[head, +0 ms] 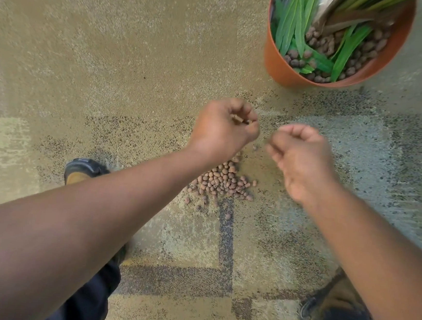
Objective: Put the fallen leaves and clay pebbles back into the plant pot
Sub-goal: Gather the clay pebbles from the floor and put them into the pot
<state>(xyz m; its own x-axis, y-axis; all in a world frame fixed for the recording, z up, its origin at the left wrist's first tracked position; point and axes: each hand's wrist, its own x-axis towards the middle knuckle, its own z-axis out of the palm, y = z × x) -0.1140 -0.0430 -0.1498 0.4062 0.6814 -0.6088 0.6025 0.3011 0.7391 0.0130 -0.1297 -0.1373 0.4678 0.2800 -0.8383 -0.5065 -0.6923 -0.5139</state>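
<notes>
Left hand, its grip closed on pebbles, hovers above the spilled pile; the pot lies forward-right (right hand, loosely curled, apparently empty, is nearer).

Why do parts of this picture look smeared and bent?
Head view: the right hand is motion-blurred, the left hand sharper; the orange plastic plant pot is soft and tilted by wide-angle distortion near the edge; lighting is even, with faint shadows on the beige patterned carpet.

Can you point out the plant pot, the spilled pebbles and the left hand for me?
pot (pixel 278 61): head view, orange outer wall.
pebbles (pixel 224 183): head view, middle of the pile on the carpet.
left hand (pixel 222 128): head view, back of the hand.
</notes>
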